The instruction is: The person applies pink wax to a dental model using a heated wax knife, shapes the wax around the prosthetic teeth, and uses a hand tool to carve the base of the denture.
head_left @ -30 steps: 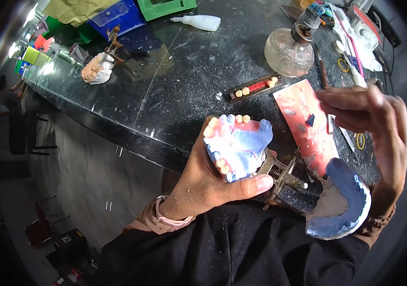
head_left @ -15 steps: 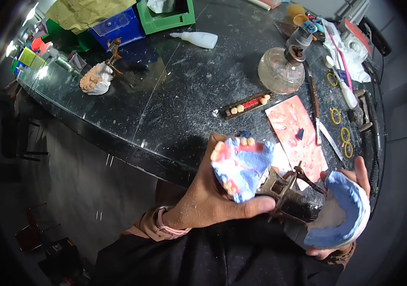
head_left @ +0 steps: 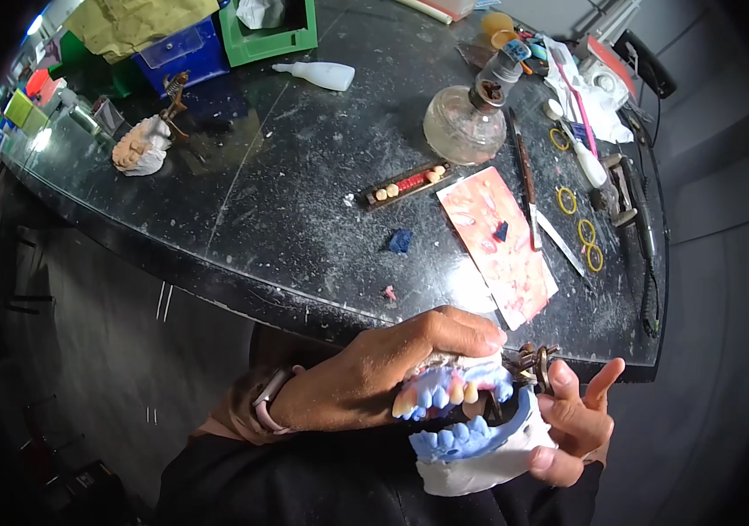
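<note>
Near the table's front edge I hold a hinged dental articulator [head_left: 539, 358] with two casts on it. My left hand [head_left: 383, 364] is closed round the upper cast [head_left: 434, 386], blue and white with pink wax and cream artificial teeth. Below it hangs the lower cast [head_left: 475, 472], blue teeth on a white plaster base, a gap between the two. My right hand [head_left: 574, 430] grips the lower cast at its right side, thumb on the base, one finger raised. The left palm and part of the articulator are hidden.
On the dark table lie a pink wax sheet [head_left: 499, 250], a strip of artificial teeth [head_left: 408, 184], a wax knife [head_left: 525, 188], yellow rings [head_left: 586, 233] and blue wax [head_left: 400, 241]. A glass spirit burner [head_left: 465, 127] stands behind; another cast [head_left: 140, 147] and bins [head_left: 267, 44] are at the left.
The articulator has turned and swung from wide open to partly closed, bringing the casts one above the other. My right hand has moved inward and the view has shifted right.
</note>
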A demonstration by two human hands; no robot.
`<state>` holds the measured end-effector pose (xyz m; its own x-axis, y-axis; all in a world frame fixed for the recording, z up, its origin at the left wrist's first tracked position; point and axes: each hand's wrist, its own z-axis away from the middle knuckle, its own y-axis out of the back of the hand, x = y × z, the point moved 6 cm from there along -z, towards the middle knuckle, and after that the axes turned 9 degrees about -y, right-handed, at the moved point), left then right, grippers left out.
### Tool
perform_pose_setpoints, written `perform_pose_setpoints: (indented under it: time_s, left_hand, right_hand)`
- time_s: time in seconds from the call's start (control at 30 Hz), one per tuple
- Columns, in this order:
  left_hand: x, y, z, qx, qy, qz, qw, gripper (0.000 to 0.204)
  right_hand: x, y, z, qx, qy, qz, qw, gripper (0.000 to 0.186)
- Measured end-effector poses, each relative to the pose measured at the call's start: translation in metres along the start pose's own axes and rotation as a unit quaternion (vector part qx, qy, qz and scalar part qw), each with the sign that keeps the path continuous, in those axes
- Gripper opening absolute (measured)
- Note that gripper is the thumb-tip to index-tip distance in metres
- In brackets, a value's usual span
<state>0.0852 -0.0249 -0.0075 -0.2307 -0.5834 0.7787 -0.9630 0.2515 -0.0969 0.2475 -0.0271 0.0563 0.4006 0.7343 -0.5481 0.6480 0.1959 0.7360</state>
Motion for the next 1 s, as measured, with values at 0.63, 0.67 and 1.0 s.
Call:
perform_pose_setpoints:
  time_s: [0.63,0.67,1.0]
  left_hand:
    - [0.018,-0.012,-0.005,-0.009,-0.142,-0.069,0.987,0.022]
    - [0.018,-0.012,-0.004,-0.005,-0.142,-0.077,0.987,0.022]
    - [0.017,-0.006,-0.002,-0.016,-0.091,-0.051,0.994,0.025]
  right_hand:
    - [0.000,-0.015,0.027,0.195,0.210,0.031,0.958,0.029]
    - [0.000,-0.016,0.029,0.195,0.210,0.030,0.957,0.029]
    - [0.001,-0.018,0.028,0.210,0.203,0.043,0.955,0.032]
